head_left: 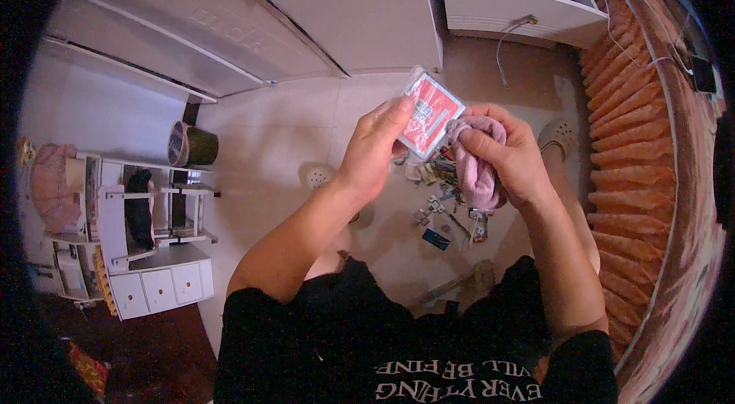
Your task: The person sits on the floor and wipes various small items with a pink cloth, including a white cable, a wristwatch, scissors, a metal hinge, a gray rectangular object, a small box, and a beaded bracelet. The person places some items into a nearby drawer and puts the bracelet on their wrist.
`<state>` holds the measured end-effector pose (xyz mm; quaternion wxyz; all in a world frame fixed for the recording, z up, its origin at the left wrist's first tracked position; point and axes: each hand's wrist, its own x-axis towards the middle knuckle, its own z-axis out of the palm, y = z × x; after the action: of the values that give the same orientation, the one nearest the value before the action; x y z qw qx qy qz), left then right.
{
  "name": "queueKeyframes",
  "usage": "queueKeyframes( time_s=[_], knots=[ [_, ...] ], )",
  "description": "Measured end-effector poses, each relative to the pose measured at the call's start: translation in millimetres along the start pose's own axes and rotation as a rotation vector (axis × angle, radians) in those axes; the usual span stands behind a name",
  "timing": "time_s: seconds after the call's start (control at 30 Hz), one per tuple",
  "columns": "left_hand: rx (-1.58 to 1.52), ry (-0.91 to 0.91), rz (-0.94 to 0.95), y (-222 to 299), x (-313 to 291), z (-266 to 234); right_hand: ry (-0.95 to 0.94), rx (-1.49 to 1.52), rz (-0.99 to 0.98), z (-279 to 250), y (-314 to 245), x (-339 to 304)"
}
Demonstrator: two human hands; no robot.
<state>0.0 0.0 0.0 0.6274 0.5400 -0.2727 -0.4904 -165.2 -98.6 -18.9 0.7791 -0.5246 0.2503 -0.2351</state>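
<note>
My left hand (374, 145) is closed on a flat red pack with a white edge (432, 119), which looks like a deck of cards in clear, shiny plastic wrap. The thumb lies across its face; the other fingers are mostly hidden behind it. Close beside it, my right hand (519, 158) grips a bunched pink fabric loop (479, 178), perhaps a soft headband. The thumb presses on the top of the loop, and the rest hangs down below. The fabric's upper end comes close to the pack's lower right edge; I cannot tell whether they touch.
Small odds and ends (438, 209) lie scattered on the tiled floor beneath my hands. Ahead, a white drawer (521, 12) stands pulled out, full of things. An orange ruffled bed skirt (632, 174) runs along the right. A white cabinet (161, 289) and a woven basket (200, 147) are left.
</note>
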Motion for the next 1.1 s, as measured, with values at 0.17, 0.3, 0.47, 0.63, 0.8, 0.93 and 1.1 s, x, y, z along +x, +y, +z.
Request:
queueKeyframes(
  time_s=[0.17, 0.3, 0.47, 0.63, 0.8, 0.93, 1.1],
  knots=[
    [0.225, -0.084, -0.040, 1.5, -2.6, -5.8, 0.102, -0.013, -0.113, -0.7, -0.5, 4.3],
    [0.167, -0.049, -0.056, 1.2, -3.2, -1.7, 0.266, -0.292, -0.359, 4.5, -0.9, 3.5],
    [-0.168, 0.014, -0.051, -0.3, 2.3, 9.6, 0.220, -0.881, -0.670, 13.3, -7.9, -6.3],
    [-0.064, 0.061, -0.087, -15.2, 7.0, -0.9, 0.234, -1.169, -0.670, 15.6, -4.9, -5.0],
    [-0.228, 0.091, -0.124, -14.5, 5.9, -7.3, 0.417, -1.028, -0.595, -2.4, -11.3, 2.6],
    [-0.341, 0.097, -0.166, -17.2, 7.8, -9.4, 0.287, -1.065, -0.727, 10.0, -12.4, -5.9],
    [-0.448, 0.041, -0.256, -19.2, 9.0, -11.9, 0.180, -1.148, -0.777, 16.7, -3.0, -3.3]
  ],
)
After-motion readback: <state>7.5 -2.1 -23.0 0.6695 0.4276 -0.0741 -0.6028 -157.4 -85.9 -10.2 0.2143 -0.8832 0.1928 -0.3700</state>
